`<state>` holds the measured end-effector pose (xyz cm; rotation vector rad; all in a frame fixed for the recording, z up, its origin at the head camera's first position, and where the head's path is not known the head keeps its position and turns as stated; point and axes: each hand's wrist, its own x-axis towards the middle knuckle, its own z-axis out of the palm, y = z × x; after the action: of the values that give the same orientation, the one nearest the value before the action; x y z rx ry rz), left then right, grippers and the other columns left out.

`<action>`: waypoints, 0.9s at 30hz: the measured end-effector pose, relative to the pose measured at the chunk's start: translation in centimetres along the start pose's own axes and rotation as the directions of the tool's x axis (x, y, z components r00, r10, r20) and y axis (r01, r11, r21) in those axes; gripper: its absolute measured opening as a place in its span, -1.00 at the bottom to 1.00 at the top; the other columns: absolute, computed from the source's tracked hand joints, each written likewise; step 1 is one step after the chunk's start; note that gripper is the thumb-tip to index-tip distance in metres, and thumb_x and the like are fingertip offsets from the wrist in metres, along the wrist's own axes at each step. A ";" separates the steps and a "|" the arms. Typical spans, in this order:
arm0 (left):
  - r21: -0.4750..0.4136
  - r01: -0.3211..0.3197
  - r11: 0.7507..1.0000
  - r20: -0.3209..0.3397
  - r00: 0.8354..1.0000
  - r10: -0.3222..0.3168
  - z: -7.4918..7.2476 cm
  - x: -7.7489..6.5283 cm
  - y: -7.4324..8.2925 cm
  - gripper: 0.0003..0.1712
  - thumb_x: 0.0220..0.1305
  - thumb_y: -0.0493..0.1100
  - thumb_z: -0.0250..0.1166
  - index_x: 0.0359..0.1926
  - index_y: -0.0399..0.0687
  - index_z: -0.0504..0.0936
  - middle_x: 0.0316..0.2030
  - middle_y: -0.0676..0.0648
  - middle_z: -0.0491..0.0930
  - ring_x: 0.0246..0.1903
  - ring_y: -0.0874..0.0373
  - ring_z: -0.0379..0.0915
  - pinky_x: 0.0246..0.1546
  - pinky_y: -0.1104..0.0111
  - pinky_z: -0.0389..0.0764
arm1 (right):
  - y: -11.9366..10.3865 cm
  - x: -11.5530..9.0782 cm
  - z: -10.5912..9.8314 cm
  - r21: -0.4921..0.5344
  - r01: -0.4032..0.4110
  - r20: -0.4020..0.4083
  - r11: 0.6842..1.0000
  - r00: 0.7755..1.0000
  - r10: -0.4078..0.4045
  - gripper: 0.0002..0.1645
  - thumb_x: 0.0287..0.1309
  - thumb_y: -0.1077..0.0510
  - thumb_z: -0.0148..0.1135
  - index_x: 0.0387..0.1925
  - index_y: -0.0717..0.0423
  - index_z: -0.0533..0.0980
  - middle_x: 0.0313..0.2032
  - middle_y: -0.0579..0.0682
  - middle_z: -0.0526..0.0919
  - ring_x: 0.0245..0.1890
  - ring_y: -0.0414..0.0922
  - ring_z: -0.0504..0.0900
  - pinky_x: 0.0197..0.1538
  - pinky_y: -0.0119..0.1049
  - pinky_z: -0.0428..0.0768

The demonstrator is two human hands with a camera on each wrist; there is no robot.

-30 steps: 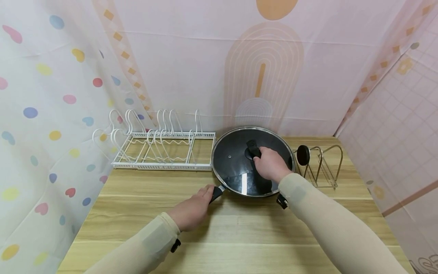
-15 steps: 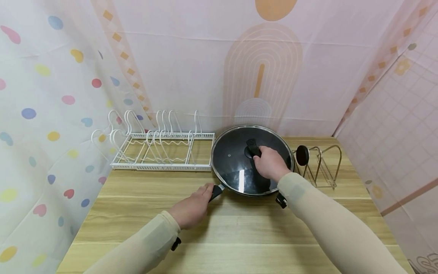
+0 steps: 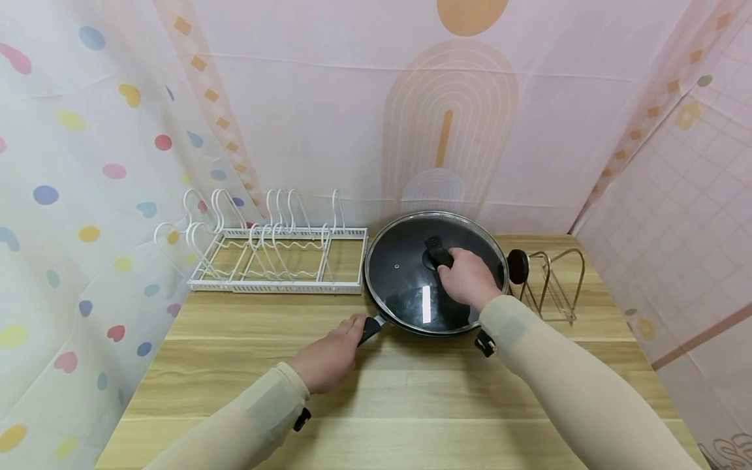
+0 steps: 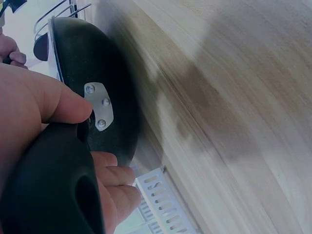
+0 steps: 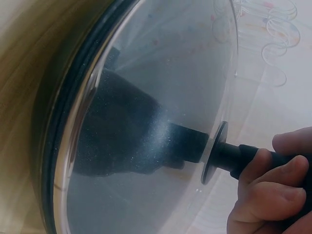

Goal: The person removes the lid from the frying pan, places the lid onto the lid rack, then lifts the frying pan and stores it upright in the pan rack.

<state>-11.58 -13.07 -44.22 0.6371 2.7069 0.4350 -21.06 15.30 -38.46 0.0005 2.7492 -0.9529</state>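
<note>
A dark pan (image 4: 92, 58) with a long black handle (image 3: 370, 328) stands at the back middle of the table. Over it lies a round glass lid (image 3: 399, 287) with a metal rim. My left hand (image 3: 329, 356) grips the pan handle, thumb on top close to the riveted plate (image 4: 100, 106), fingers curled beneath it. My right hand (image 3: 467, 277) holds the lid's black handle (image 3: 436, 251), which rises from the lid's centre. In the right wrist view the fingers (image 5: 273, 195) wrap round this handle, and the lid's rim lies along the pan's edge.
A white wire rack (image 3: 282, 286) with upright loops stands close to the pan's left side. To the right is a smaller metal wire rack (image 3: 549, 281) bearing a black disc (image 3: 518, 266). Patterned cloth walls (image 3: 329, 130) enclose the back and sides of the wooden table (image 3: 411, 405).
The lid's far edge has risen slightly in view, and lid and right hand have shifted a little right. The glare on the glass has moved right. Both hands keep their grips.
</note>
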 end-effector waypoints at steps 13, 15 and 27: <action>-0.015 0.028 1.000 0.008 1.000 -0.028 0.2 0.2 -0.2 -0.26 0.52 -0.33 -0.05 0.62 -0.42 0.01 0.60 -0.43 0.10 0.58 -0.30 0.11 0.57 -0.07 0.24 | -0.1 0.0 -0.5 0.023 0.003 -0.032 1.000 0.999 -0.002 -0.32 0.55 0.03 0.07 0.54 0.25 0.29 0.37 0.29 0.54 0.15 0.18 0.65 0.19 0.11 0.63; -0.014 0.027 1.000 0.007 1.000 -0.027 0.2 0.2 -0.2 -0.26 0.52 -0.33 -0.05 0.62 -0.42 0.01 0.60 -0.43 0.10 0.58 -0.30 0.11 0.57 -0.07 0.24 | -0.1 -0.1 -0.6 0.021 0.004 -0.036 1.000 0.999 -0.003 -0.32 0.55 0.03 0.07 0.54 0.25 0.30 0.37 0.29 0.54 0.15 0.18 0.65 0.19 0.10 0.63; -0.027 0.033 0.999 0.016 0.999 -0.033 0.0 0.1 0.1 -0.25 0.51 -0.35 -0.01 0.63 -0.41 0.01 0.61 -0.42 0.07 0.58 -0.32 0.11 0.57 -0.07 0.25 | -0.6 -0.3 -1.1 0.036 0.003 -0.050 0.999 0.999 -0.002 -0.34 0.56 0.03 0.06 0.53 0.22 0.32 0.34 0.26 0.56 0.08 0.15 0.65 0.15 0.08 0.64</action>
<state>-11.63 -12.99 -44.19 0.5852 2.6885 0.4555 -21.05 15.57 -37.18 0.0276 2.7779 -1.0165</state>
